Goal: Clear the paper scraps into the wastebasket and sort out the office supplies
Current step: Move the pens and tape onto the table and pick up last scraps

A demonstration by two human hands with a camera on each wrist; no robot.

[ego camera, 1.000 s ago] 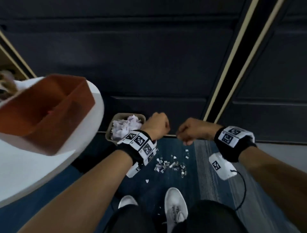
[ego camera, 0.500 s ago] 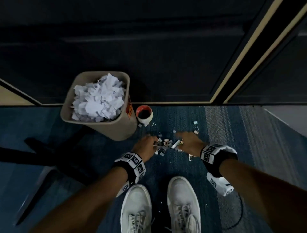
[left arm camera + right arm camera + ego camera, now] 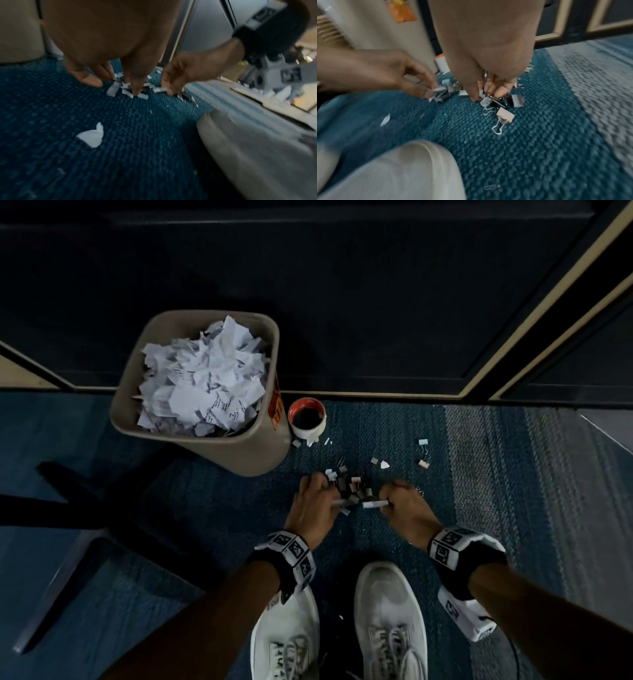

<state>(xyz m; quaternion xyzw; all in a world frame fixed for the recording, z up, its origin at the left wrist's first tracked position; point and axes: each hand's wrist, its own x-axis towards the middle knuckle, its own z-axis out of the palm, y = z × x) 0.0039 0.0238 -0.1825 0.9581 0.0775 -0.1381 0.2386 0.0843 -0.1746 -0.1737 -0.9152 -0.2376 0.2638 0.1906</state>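
Both hands work the mixed pile (image 3: 349,491) on the carpet before the wastebasket (image 3: 253,453). Your left hand (image 3: 313,505) pinches a paper strip (image 3: 439,89); your right hand (image 3: 404,505) pinches a scrap (image 3: 160,89). Lift paper only, leaving the binder clips (image 3: 498,108).

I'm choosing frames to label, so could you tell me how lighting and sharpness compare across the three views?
Head view: dim and underexposed, yet the wastebasket and its paper stay fairly sharp. Left wrist view: brighter, motion-smeared; the right hand and the shoe are soft. Right wrist view: brightest; the beige binder clip is crisp, but the left hand and the frame edges are blurred.
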